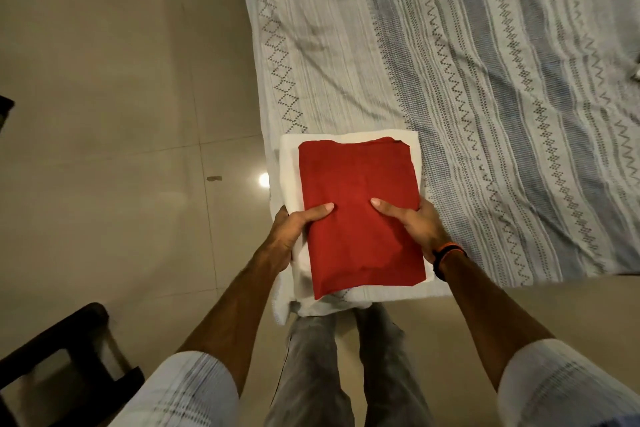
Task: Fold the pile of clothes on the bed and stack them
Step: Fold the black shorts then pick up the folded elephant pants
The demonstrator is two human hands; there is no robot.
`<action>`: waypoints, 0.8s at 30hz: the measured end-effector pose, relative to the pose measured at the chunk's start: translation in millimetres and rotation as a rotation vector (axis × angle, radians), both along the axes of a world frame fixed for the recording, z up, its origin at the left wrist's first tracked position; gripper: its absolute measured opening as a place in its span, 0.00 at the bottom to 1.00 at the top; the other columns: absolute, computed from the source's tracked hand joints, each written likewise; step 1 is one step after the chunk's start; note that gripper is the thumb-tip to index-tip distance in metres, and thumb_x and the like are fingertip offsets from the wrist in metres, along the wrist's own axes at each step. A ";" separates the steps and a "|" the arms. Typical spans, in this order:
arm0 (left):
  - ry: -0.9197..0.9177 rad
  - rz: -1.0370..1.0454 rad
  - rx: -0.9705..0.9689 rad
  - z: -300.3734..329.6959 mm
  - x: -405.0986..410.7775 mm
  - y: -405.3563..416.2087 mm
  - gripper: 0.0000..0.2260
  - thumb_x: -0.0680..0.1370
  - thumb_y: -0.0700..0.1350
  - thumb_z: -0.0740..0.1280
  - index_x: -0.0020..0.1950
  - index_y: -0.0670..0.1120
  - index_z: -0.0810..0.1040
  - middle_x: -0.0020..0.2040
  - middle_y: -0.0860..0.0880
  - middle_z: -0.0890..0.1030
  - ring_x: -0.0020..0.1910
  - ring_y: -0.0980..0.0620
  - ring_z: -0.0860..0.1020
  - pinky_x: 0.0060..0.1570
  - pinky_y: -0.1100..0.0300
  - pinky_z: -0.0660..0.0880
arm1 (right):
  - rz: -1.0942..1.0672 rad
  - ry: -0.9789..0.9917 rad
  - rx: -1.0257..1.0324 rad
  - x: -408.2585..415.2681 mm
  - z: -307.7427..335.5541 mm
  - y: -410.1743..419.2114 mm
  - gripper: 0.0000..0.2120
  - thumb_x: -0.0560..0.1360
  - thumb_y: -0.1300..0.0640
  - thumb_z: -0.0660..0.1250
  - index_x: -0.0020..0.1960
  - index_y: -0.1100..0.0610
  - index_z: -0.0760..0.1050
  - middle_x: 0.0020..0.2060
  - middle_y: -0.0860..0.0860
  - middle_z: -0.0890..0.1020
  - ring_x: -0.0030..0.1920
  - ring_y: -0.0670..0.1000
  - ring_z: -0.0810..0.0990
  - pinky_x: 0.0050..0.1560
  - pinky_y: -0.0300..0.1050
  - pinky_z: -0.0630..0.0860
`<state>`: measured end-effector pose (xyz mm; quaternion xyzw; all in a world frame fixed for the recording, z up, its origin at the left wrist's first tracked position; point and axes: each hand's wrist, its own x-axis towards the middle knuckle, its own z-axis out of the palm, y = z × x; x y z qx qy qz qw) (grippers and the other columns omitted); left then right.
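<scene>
Folded stack gripped at the bed's near left corner

Left hand (289,236) and right hand (417,230) pinch the stack's sides, thumbs pressing the red garment (356,184) atop the white one (289,163), over the bed (485,80).

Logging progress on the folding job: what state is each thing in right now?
Red cloth: folded, on top of the white cloth.
White cloth: folded, beneath the red one, at the bed's corner.
Left hand: grips the stack's left side, thumb on red.
Right hand: grips its right side, thumb on red.
Bedsheet: spread, wrinkled.
</scene>
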<state>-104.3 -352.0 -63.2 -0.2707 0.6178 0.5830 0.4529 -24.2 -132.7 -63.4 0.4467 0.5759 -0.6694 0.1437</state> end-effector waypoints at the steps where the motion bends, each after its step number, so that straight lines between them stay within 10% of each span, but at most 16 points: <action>1: 0.018 -0.010 -0.005 8.7 -1.8 1.2 0.36 0.59 0.53 0.82 0.65 0.48 0.76 0.54 0.48 0.85 0.53 0.46 0.83 0.57 0.46 0.79 | -0.007 0.013 0.009 0.5 8.0 -0.5 0.37 0.57 0.44 0.84 0.63 0.51 0.76 0.54 0.47 0.84 0.53 0.49 0.84 0.59 0.51 0.79; 24: 0.209 -0.324 0.229 173.9 41.8 164.2 0.26 0.64 0.49 0.81 0.60 0.47 0.79 0.51 0.47 0.86 0.51 0.45 0.84 0.46 0.55 0.80 | -0.371 0.201 0.191 118.9 195.9 112.1 0.39 0.56 0.41 0.83 0.63 0.52 0.76 0.56 0.47 0.83 0.55 0.51 0.82 0.61 0.54 0.78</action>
